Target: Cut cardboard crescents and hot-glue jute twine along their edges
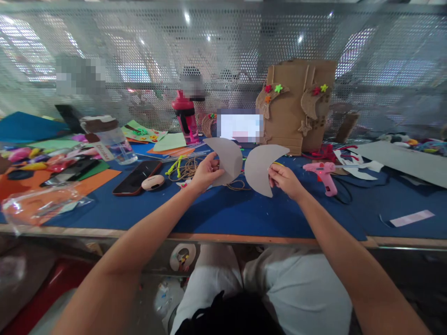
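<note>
Left hand (206,173) pinches left crescent (226,160); right hand (284,180) right crescent (261,170).

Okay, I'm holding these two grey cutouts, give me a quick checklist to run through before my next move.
1. Left hand has a firm pinch on the left cutout: ok.
2. Right hand has a firm pinch on the right cutout: ok.
3. Cutouts held apart, not overlapping: ok, a narrow gap shows between them.
4. Glue gun close by: ok, it lies on the mat just right of the right hand.
5. Glue gun hot: cannot tell.
6. Twine out of the way: not ok, it lies loose on the mat under the left hand.
</note>
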Available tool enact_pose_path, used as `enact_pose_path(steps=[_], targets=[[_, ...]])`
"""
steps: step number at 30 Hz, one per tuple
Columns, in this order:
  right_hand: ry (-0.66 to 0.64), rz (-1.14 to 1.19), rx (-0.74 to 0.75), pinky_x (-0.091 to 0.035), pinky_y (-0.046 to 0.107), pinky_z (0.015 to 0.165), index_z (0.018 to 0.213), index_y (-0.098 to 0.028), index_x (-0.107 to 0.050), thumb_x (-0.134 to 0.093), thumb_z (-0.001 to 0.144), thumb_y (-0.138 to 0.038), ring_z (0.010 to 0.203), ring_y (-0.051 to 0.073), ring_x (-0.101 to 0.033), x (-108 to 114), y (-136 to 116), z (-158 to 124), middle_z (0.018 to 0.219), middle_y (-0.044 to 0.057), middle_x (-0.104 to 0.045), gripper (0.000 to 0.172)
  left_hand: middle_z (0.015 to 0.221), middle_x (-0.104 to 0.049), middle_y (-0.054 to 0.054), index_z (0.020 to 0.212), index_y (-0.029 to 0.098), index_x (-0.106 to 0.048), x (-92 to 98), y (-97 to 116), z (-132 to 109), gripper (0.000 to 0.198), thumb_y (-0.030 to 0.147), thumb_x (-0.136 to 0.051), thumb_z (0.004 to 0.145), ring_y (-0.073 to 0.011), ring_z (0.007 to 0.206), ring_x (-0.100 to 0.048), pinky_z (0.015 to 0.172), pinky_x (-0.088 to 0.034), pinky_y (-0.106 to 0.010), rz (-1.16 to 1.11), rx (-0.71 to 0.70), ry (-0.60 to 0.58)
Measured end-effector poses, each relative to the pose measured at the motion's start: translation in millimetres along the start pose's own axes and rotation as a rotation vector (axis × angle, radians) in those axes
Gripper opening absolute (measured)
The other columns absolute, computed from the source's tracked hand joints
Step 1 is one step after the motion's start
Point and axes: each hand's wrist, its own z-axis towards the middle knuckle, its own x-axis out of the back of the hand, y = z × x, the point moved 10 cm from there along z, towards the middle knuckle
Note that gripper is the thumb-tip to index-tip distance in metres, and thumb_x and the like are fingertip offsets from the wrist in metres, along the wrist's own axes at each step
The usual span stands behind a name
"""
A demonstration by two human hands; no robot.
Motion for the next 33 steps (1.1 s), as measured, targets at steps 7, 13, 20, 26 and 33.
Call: enact_pose_path(steps=[7,13,20,26,33], targets=[[-0.028,0.030,-0.012,-0.024,0.023,0.042,0.062,-0.021,-0.042,-0.045,0.084,-0.049,0.040,0.008,-0.036,-5,-6,-1,0.048,-0.002,-0.052,0.036,0.092,-0.070,-0.006,0.118,0.014,-0.050,3.5,-2,1,0.059,0.015,-0.065,0.061,-0.0182,0.080,-0.066,0.073,-0.050,-0.028,-0.037,-0.001,0.027],[-0.053,-0.001,0.004,-0.026,0.023,0.044,0.064,-0.020,-0.043,-0.042,0.084,-0.038,0.042,0.008,-0.037,-6,-8,-2,0.050,-0.002,-0.053,0.028,0.090,-0.070,-0.006,0.117,0.015,-0.051,2.4,1,0,0.057,0.013,-0.063,0.061,-0.0188,0.079,-0.066,0.073,-0.050,-0.028,-0.023,-0.005,0.033],[-0.091,-0.157,0.001,-0.033,0.024,0.051,0.064,-0.020,-0.044,-0.040,0.084,-0.035,0.047,0.010,-0.044,-11,-3,-2,0.051,-0.002,-0.053,0.026,0.093,-0.070,-0.007,0.119,0.014,-0.048,11.3,9,0,0.059,0.015,-0.064,0.062,-0.0169,0.081,-0.066,0.073,-0.048,-0.025,-0.007,-0.096,0.111],[0.061,-0.446,-0.096,-0.031,0.025,0.055,0.077,-0.020,-0.057,-0.051,0.076,-0.028,0.059,0.017,-0.054,2,11,-3,0.062,0.001,-0.062,0.010,0.097,-0.070,-0.009,0.125,0.013,-0.043,12.3,15,-2,0.066,0.021,-0.066,0.064,-0.0170,0.083,-0.066,0.073,-0.049,-0.025,0.006,-0.167,0.116],[0.223,-0.475,-0.071,-0.035,0.027,0.060,0.098,-0.019,-0.057,-0.047,0.084,-0.048,0.068,0.020,-0.059,8,-8,-8,0.064,0.003,-0.063,0.033,0.108,-0.067,-0.013,0.135,0.012,-0.035,-10.7,19,-7,0.069,0.022,-0.060,0.072,-0.0176,0.087,-0.066,0.075,-0.052,-0.028,0.211,-0.194,0.061]])
